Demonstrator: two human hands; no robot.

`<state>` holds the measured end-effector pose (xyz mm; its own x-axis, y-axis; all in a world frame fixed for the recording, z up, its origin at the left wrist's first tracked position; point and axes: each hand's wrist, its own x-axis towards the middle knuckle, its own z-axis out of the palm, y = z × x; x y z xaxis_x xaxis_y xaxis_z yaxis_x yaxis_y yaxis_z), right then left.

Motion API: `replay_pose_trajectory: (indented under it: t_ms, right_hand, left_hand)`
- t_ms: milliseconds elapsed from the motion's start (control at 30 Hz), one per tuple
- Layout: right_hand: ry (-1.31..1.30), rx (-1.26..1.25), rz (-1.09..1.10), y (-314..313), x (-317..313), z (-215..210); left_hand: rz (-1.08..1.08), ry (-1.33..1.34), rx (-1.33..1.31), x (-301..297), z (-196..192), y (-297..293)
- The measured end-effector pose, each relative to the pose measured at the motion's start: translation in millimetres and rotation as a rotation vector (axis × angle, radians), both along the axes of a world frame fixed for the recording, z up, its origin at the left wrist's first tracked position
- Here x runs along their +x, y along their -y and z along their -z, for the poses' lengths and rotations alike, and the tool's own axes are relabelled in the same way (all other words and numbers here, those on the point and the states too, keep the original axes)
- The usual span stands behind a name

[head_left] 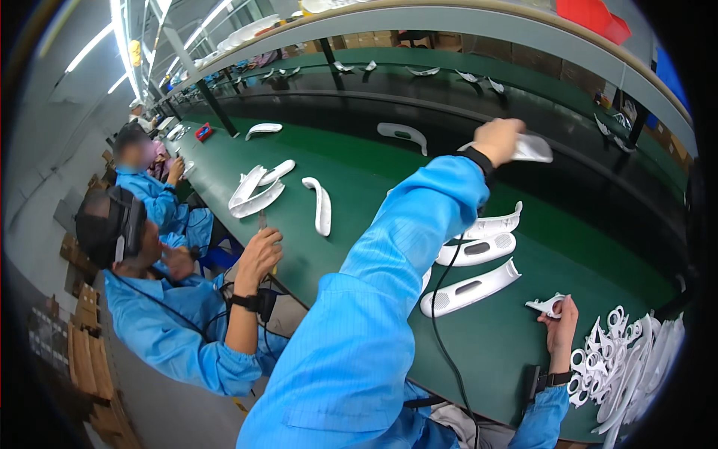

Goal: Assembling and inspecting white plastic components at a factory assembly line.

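My left arm reaches far across the green workbench, and my left hand point(499, 141) is closed around a white curved plastic cover point(532, 148) over the dark strip at the back. Part of that cover is hidden by my fingers. Low on the right, my right hand point(561, 323) pinches a small white plastic bracket point(546, 305). Between the two hands lie several white curved covers with oval dark openings, one of them the nearest cover point(471, 289). Beside my right wrist is a pile of small white ringed parts point(598, 355), next to a stack of long white strips point(642, 367).
A co-worker's hand point(260, 258) works at the left of the bench point(359, 247), near several loose white covers point(258, 191). Another curved cover point(404, 136) lies at the back. A metal shelf rail point(449, 28) spans above. A black cable point(441, 329) hangs by my left arm.
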<state>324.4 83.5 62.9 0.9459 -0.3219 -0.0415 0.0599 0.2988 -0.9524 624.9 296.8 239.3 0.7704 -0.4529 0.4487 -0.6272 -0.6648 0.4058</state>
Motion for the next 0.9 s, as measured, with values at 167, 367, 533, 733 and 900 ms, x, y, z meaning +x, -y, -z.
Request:
replay_pose_trajectory:
  t_ms: [167,367,533,733,900]
  right_hand:
    - [0.005,0.070,0.372,27,-79,-41]
    - [0.051,0.040,0.700,59,-163,-51]
    - [-0.251,-0.164,0.318,32,-158,-64]
    - [-0.332,-0.200,0.013,26,-143,-72]
    - [-0.430,-0.346,-0.258,27,-117,-60]
  left_hand:
    - [0.316,0.231,0.119,-181,-13,57]
    - [0.614,0.082,0.182,-285,76,48]
    - [0.510,0.006,0.058,-276,134,48]
    - [0.531,-0.284,-0.174,-287,126,54]
    - [0.667,-0.340,-0.077,-285,109,53]
